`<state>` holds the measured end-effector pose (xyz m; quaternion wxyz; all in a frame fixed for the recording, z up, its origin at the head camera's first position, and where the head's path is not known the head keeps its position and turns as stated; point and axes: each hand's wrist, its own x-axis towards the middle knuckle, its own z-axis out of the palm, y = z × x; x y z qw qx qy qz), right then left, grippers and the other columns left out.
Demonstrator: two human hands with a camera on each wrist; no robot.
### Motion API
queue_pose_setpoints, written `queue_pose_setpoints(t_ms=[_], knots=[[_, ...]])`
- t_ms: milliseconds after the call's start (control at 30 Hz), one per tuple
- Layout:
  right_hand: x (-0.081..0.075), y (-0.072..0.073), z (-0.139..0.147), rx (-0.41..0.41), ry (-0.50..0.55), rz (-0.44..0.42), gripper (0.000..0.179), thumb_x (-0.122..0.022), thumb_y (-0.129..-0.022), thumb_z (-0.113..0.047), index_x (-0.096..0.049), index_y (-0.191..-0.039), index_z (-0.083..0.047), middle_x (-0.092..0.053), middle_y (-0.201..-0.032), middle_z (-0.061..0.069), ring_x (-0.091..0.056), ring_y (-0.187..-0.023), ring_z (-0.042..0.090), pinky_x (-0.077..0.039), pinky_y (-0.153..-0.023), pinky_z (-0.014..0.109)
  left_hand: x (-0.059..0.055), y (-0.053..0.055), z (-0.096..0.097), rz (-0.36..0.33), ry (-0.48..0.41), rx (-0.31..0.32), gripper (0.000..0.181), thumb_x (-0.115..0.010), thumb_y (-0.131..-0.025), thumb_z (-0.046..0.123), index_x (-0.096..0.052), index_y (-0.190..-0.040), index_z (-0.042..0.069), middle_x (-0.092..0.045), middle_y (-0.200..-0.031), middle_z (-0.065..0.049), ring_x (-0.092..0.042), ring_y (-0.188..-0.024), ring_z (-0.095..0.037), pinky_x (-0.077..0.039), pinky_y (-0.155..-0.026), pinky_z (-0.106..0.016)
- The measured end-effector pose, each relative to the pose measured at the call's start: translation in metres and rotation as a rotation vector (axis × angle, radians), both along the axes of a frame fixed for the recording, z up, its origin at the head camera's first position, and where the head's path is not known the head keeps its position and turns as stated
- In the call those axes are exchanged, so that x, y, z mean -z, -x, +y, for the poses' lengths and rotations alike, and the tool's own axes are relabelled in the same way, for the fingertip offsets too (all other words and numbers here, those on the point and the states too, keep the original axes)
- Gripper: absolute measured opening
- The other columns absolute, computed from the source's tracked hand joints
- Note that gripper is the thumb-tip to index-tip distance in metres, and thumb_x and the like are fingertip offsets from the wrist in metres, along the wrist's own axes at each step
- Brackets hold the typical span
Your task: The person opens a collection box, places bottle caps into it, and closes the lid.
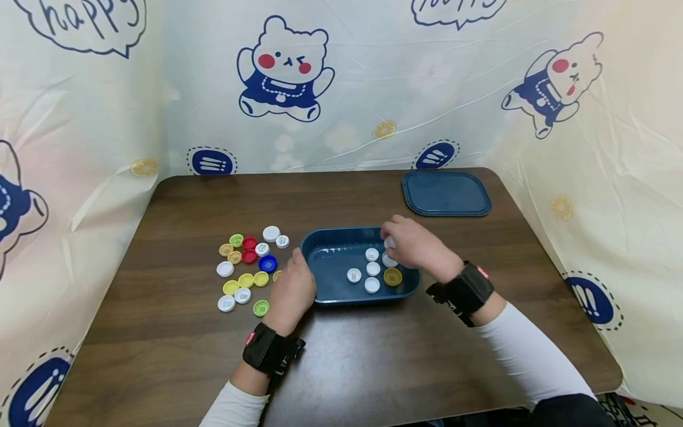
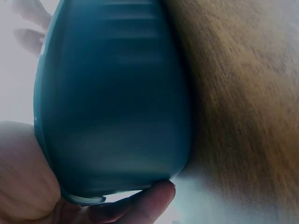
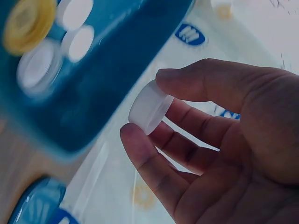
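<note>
My right hand [image 1: 418, 248] is above the right part of a blue tray [image 1: 328, 258]. Between its thumb and fingertips it pinches a white bottle cap [image 3: 150, 107], held on its side. The left hand [image 1: 292, 290] grips the tray's left end; in the left wrist view, the thumb side lies at the rim and a fingertip [image 2: 161, 193] presses the outer wall. Inside the tray lie several white caps [image 1: 373, 268] and a larger yellow cap [image 1: 392, 277].
Left of the tray, loose caps lie on the brown table [image 1: 176, 284]: several white and yellow, red ones [image 1: 249, 256], a blue one [image 1: 268, 263] and green ones [image 1: 261, 308]. A flat blue lid [image 1: 447, 193] lies at the back right. A printed curtain [image 1: 373, 89] surrounds the table's back and sides.
</note>
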<state>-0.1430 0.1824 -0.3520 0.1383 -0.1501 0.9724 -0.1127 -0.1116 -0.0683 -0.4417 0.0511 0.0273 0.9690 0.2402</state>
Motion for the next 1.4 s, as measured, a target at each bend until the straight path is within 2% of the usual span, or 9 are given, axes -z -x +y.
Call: queue_pose_setpoints(t_ms=[267,500,833,1067,1233,1400], knots=[[0.010,0.013,-0.037,-0.073,-0.043,-0.064,0.033,-0.070,-0.094,-0.010,-0.066,-0.126,-0.005,-0.058,-0.116,0.010,-0.057,-0.097,0.023,-0.054,-0.083,0.035,0.000,0.001,0.001,-0.002,0.004,-0.002,0.057,-0.050,-0.103,0.014,-0.029,-0.148,-0.016,-0.055,-0.134,-0.034,-0.067,-0.104,-0.043,-0.056,-0.090,-0.055],[0.017,0.020,-0.051,-0.085,-0.054,-0.148,0.030,-0.068,-0.096,-0.011,-0.067,-0.126,-0.007,-0.056,-0.116,0.009,-0.058,-0.092,0.022,-0.052,-0.074,0.031,0.000,-0.001,0.001,0.010,0.003,0.004,0.058,-0.052,-0.102,0.013,-0.030,-0.147,-0.017,-0.056,-0.131,-0.034,-0.068,-0.101,-0.043,-0.057,-0.087,-0.055],[0.014,0.022,-0.050,-0.074,-0.058,-0.134,0.041,-0.071,-0.096,-0.017,-0.062,-0.135,-0.009,-0.056,-0.129,0.011,-0.058,-0.103,0.022,-0.054,-0.089,0.036,0.000,-0.001,0.001,0.006,0.002,0.004,0.058,-0.052,-0.102,0.013,-0.030,-0.147,-0.016,-0.056,-0.131,-0.034,-0.068,-0.100,-0.042,-0.057,-0.087,-0.054],[0.004,0.019,-0.025,-0.022,-0.001,-0.082,0.037,-0.069,-0.097,-0.020,-0.063,-0.132,-0.008,-0.057,-0.129,0.010,-0.057,-0.109,0.024,-0.053,-0.093,0.041,-0.001,-0.001,0.001,0.005,0.008,0.004,0.058,-0.053,-0.102,0.012,-0.029,-0.147,-0.017,-0.056,-0.131,-0.035,-0.068,-0.100,-0.043,-0.057,-0.087,-0.055],[0.000,0.017,0.012,0.034,0.072,-0.045,0.036,-0.069,-0.096,-0.018,-0.063,-0.130,-0.005,-0.059,-0.128,0.015,-0.057,-0.112,0.029,-0.051,-0.095,0.046,-0.001,0.000,0.002,-0.007,0.006,0.001,0.059,-0.052,-0.102,0.013,-0.028,-0.148,-0.016,-0.055,-0.133,-0.034,-0.067,-0.101,-0.043,-0.056,-0.088,-0.055],[0.002,0.010,0.053,0.107,0.100,-0.028,0.036,-0.068,-0.097,-0.016,-0.063,-0.129,0.000,-0.059,-0.125,0.019,-0.056,-0.115,0.034,-0.050,-0.096,0.050,0.000,0.000,0.002,-0.004,0.010,-0.005,0.059,-0.052,-0.102,0.013,-0.029,-0.147,-0.016,-0.055,-0.133,-0.034,-0.067,-0.103,-0.043,-0.056,-0.089,-0.055]])
